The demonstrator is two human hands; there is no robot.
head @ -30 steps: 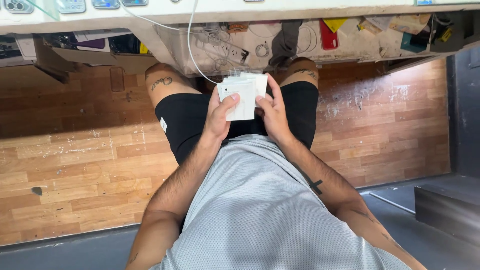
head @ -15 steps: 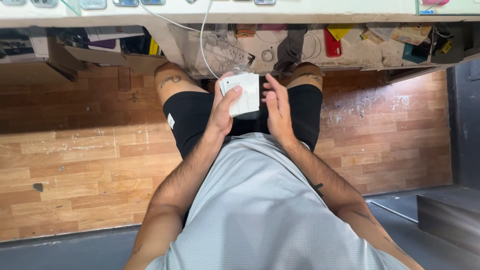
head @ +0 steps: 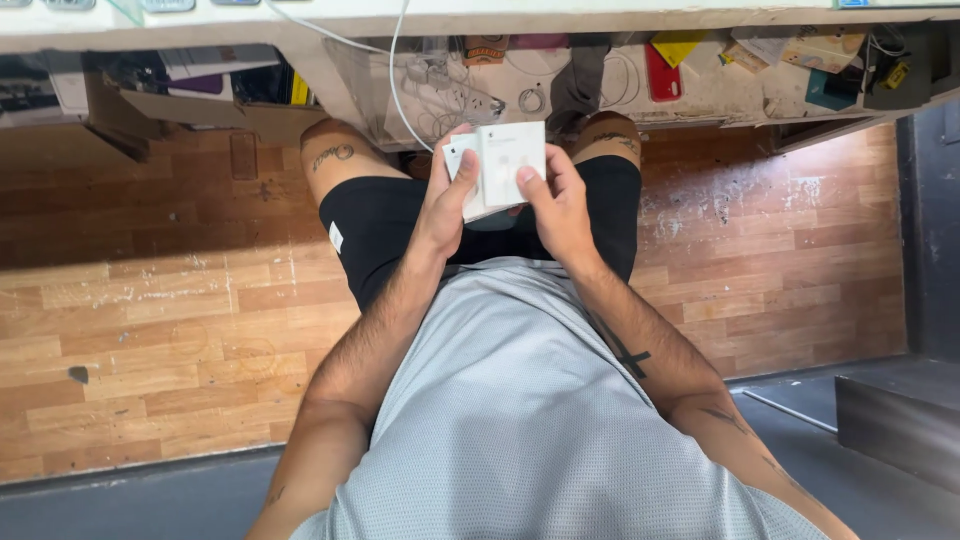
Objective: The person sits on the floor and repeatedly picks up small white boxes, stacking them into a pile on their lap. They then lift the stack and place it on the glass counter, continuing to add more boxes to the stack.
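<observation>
A small white box (head: 505,165) is grasped by both hands above the lap, between the knees. The left hand (head: 447,200) is closed on its left side, with the thumb laid on the front face, and the right hand (head: 558,205) is closed on its right side, the thumb pressed on the lower edge. The box is seen closed; its content cannot be told. Just beyond the hands, an open shelf (head: 700,105) under the tabletop (head: 600,18) is filled with white cables (head: 440,95), a red flat case (head: 663,72) and small packets. A white cable (head: 392,60) is hung from the tabletop edge, close to the left hand.
</observation>
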